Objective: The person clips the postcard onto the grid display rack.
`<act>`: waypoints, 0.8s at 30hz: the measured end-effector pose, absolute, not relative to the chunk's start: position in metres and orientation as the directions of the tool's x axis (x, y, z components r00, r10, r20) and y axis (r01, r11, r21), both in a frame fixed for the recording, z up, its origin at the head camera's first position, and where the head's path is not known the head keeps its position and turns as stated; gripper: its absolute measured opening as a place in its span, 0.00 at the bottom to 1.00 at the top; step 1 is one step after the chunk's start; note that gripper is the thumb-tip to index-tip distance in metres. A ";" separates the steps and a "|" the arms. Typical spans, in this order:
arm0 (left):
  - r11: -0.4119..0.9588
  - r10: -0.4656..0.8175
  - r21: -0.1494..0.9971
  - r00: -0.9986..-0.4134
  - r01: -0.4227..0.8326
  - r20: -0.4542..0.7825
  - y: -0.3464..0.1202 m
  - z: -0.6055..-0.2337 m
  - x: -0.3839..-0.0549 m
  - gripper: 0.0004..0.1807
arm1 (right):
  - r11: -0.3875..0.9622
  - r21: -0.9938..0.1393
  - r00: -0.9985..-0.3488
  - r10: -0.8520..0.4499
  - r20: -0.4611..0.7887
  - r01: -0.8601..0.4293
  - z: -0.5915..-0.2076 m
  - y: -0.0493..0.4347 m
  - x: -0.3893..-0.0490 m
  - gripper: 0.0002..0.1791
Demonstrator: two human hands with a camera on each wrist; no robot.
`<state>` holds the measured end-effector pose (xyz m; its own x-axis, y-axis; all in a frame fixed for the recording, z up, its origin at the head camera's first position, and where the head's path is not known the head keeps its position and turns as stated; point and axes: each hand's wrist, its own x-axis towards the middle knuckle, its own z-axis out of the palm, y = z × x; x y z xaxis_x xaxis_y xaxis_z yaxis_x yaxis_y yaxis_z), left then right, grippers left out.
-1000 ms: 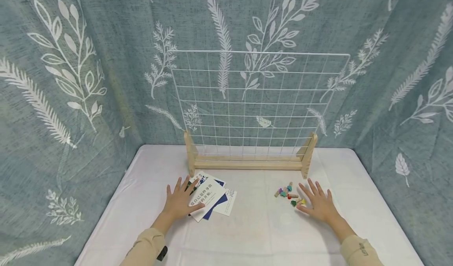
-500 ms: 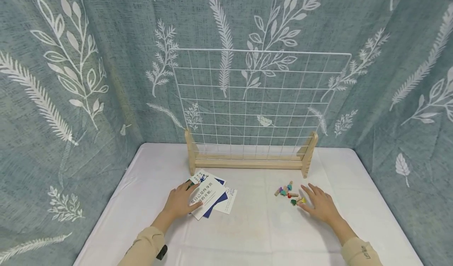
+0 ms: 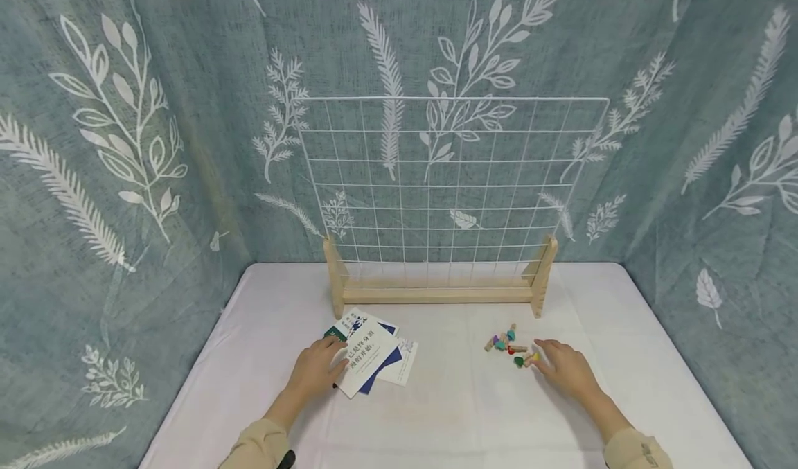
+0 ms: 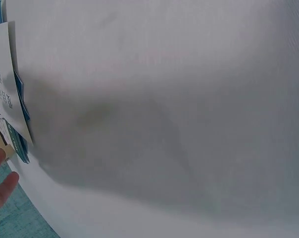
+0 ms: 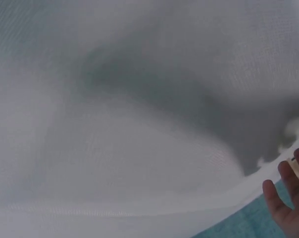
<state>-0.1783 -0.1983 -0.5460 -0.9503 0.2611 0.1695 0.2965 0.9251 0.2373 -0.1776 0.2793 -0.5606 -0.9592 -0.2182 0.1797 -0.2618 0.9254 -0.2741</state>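
In the head view my left hand [image 3: 316, 368] lies at the left edge of a fanned pile of printed cards [image 3: 372, 352], its fingertips overlapping the top white one. The wrist camera on that side catches the cards [image 4: 0, 74] at its border, with the spread fingers of the left hand [image 4: 0, 191] just below. Several small wooden clothespins [image 3: 517, 349] with coloured ornaments lie loose on the table. Beside them is my right hand [image 3: 569, 368], palm down and loosely bent, thumb near the yellow ornament. Spread fingers of the right hand [image 5: 292, 198] show in its own wrist view.
Behind the cards and clothespins stands a white wire grid panel [image 3: 442, 178] in a wooden base [image 3: 436, 295]. A white cloth covers the table [image 3: 461, 400]. Teal curtains [image 3: 206, 122] with white leaf prints hang around the back and sides.
Both hands have drawn in their spread fingers and sunk into a relaxed bend. The left fingers have pulled back a little, showing more green at the pile's upper left. Cards and clothespins stay put.
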 end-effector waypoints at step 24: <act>0.963 0.104 0.217 -0.962 0.162 0.254 -0.187 -0.551 -0.168 0.22 | 0.921 -0.329 -0.971 -0.158 0.179 -0.210 -0.547 0.255 -0.170 0.17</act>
<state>-0.1684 -0.1873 -0.5514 -0.9616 0.1045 0.2539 0.1618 0.9628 0.2166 -0.1700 0.2554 -0.5467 -0.9710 -0.1579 0.1793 -0.2104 0.9208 -0.3286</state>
